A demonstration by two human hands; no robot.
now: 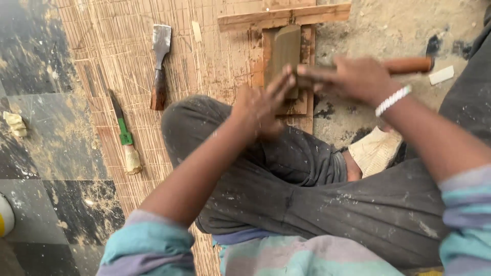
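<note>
**Striped sleeves, crossed legs, tool held on stone block**

Striped sleeves (153, 245) and crossed legs in dusty grey trousers (317, 199) are seen nearest the lens. A wooden-handled tool (409, 65) is gripped by the right hand (353, 79), fingers closed round the handle; its working end is hidden. The left hand (261, 105) is held with fingers stretched out flat, tips pressed at the tool's front end over a greenish stone block (284, 48). The block is set in a wooden frame (286, 16) on a woven mat (112, 56). Well apart to the left, a broad chisel (159, 66) and a green-banded knife (125, 135) are laid on the mat.
</note>
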